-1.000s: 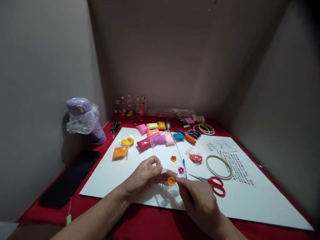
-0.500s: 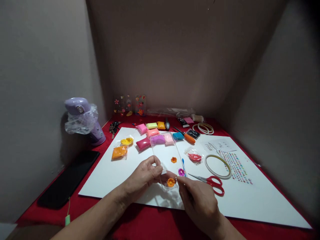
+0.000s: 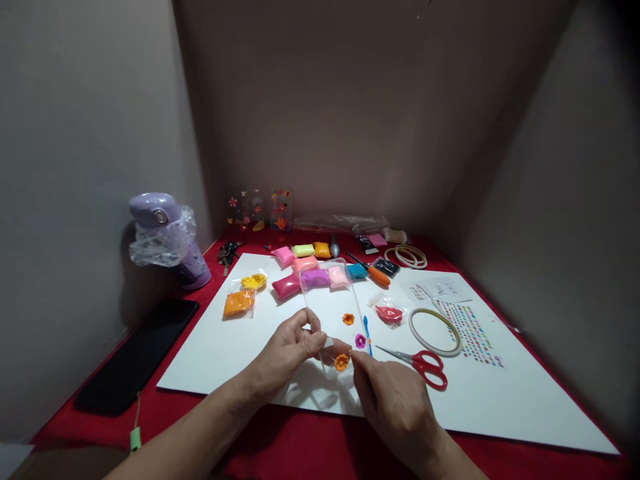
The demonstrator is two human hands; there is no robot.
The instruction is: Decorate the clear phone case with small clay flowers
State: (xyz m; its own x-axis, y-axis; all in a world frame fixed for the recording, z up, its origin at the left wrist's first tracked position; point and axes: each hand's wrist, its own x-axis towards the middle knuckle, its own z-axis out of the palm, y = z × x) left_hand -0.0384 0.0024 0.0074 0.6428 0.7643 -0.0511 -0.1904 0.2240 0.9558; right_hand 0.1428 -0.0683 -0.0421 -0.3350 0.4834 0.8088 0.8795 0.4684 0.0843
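My left hand (image 3: 295,339) grips a clear phone case (image 3: 327,303) by its left side, thumb on top, and holds it tilted above the white board. An orange clay flower (image 3: 341,362) is at the case's near end, with a purple flower (image 3: 361,341) and a second orange flower (image 3: 349,319) farther up. My right hand (image 3: 395,393) is closed in a pinch, its fingertips right beside the nearest orange flower. Whatever lies between those fingertips is too small to make out. A blue modelling tool (image 3: 367,333) lies just past the case's right edge.
Red-handled scissors (image 3: 425,367) and a tape roll (image 3: 436,332) lie right of my hands, near a gem sticker sheet (image 3: 470,333). Several clay packets (image 3: 287,287) sit behind the case. A phone (image 3: 137,357) and a purple bottle (image 3: 170,240) are at left.
The phone case has tilted slightly and its far end has shifted a little up and left. My right fingertips have moved slightly left, still close to the nearest orange flower.
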